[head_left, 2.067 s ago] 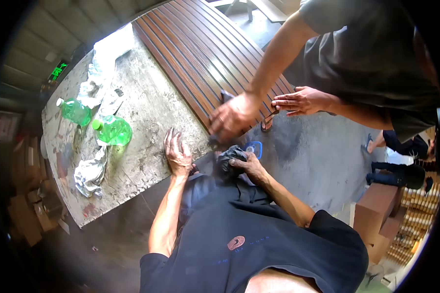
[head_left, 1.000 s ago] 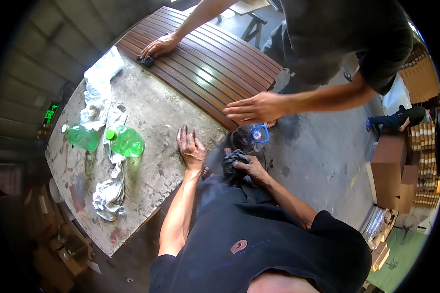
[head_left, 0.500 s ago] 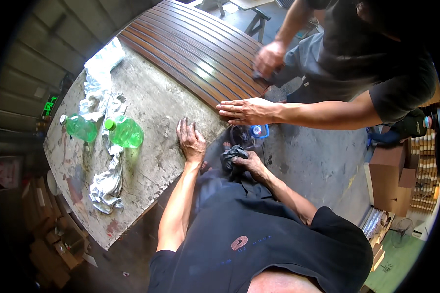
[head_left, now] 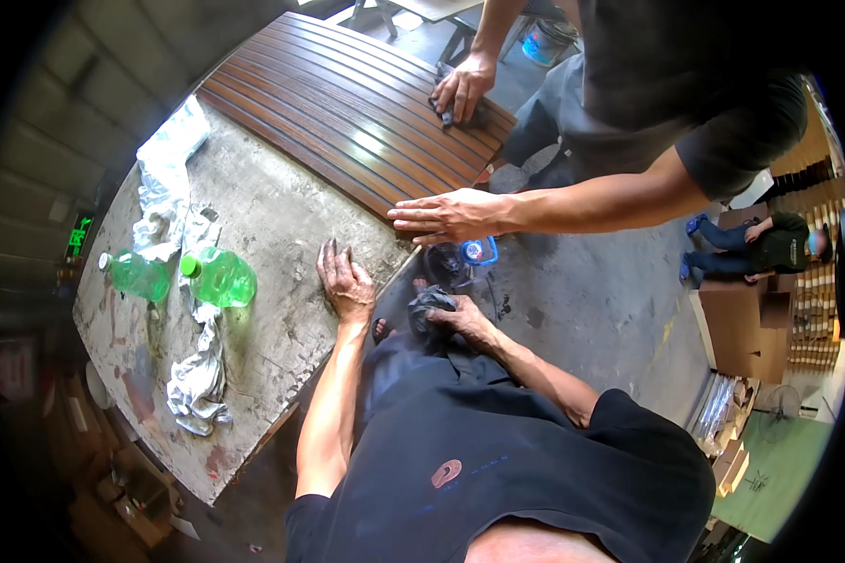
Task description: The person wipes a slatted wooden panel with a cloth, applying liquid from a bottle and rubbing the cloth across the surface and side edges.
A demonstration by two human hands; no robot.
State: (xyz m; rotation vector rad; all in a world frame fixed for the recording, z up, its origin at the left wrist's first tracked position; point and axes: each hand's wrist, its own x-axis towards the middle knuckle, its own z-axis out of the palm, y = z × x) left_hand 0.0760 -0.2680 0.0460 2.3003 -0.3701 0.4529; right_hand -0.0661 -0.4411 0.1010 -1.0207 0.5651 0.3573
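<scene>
My left hand (head_left: 347, 286) rests on the worn, paint-stained tabletop (head_left: 272, 206) by its near edge, fingers stretched out and smudged dark. Off that edge, my right hand (head_left: 468, 321) is closed around a crumpled dark rag (head_left: 432, 310). A brown ribbed wood panel (head_left: 347, 103) lies across the far end of the table. Beside it stands a co-worker, one hand (head_left: 451, 216) flat on the panel's near corner. The co-worker's other hand (head_left: 467, 86) presses a dark cloth (head_left: 444, 111) onto the panel's grooves.
Two green bottles (head_left: 221, 279) and crumpled white cloths (head_left: 197, 380) lie on the table's left side. A blue-handled container (head_left: 479, 251) sits below the table corner. Cardboard boxes (head_left: 746, 328) and another person (head_left: 756, 246) are at the right. A bucket (head_left: 546, 42) stands at the back.
The co-worker's cloth hand has moved farther up along the panel. The whole view has shifted a little, bringing the person at the right more into sight. My hands keep their poses.
</scene>
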